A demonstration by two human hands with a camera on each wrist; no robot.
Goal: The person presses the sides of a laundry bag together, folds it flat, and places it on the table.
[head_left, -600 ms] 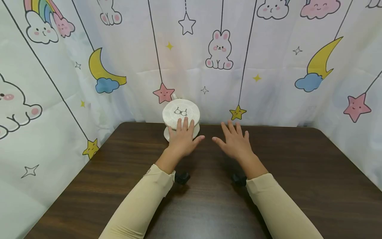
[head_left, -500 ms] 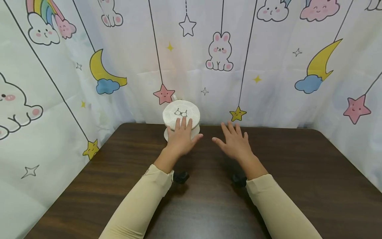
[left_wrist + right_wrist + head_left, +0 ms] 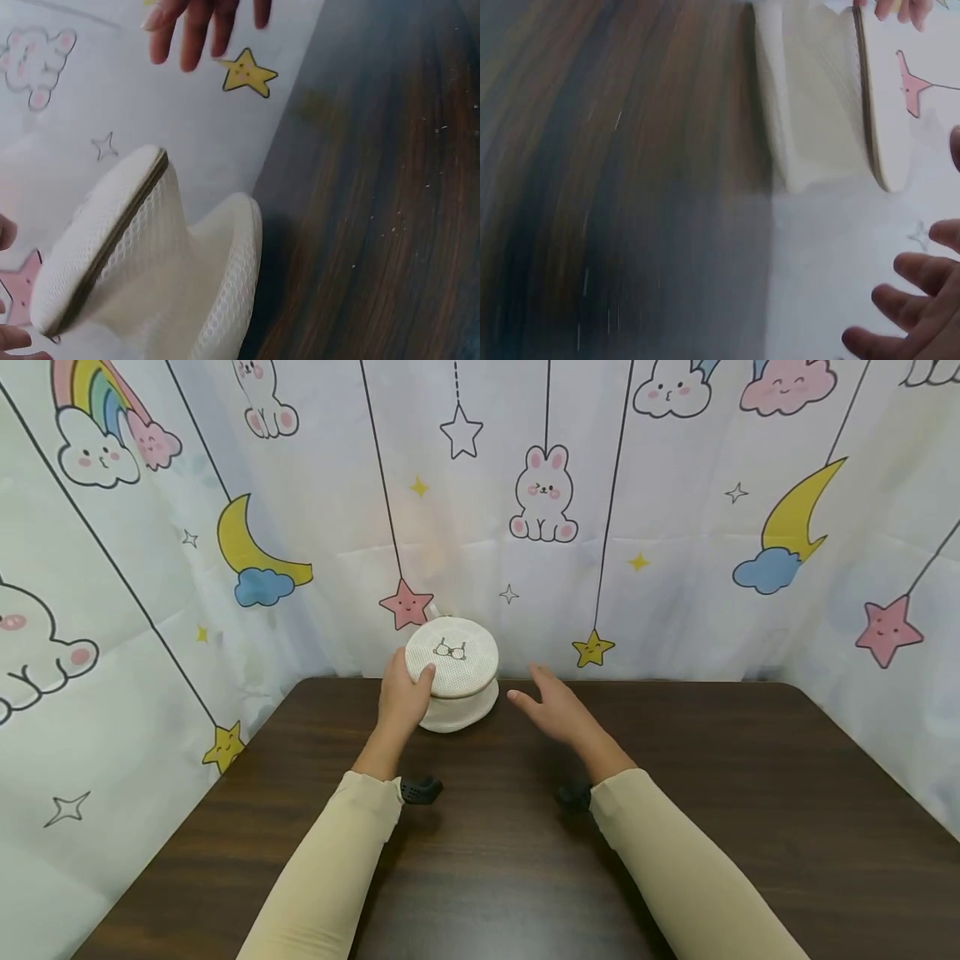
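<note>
A white mesh laundry bag (image 3: 453, 660) stands at the table's back edge, with a small bra drawing on its round top panel. Its top leans up over a round base, and a brownish zip (image 3: 112, 247) runs round the upper rim. At its left side my left hand (image 3: 402, 693) grips that rim, thumb in front and fingers behind; the left wrist view catches only fingertips. To the bag's right, my right hand (image 3: 558, 710) holds nothing, apart from the bag. Its fingers (image 3: 904, 304) are spread and slightly bent in the right wrist view.
A dark wood-grain table (image 3: 480, 860) lies under both arms. Behind it hangs a white curtain (image 3: 675, 610) printed with rabbits, stars, moons and clouds. Dark wrist cameras (image 3: 422, 790) sit at both cuffs.
My left hand has moved from in front of the bag to its left side and taken its rim. My right hand has shifted left towards the bag and turned. The view has shifted slightly.
</note>
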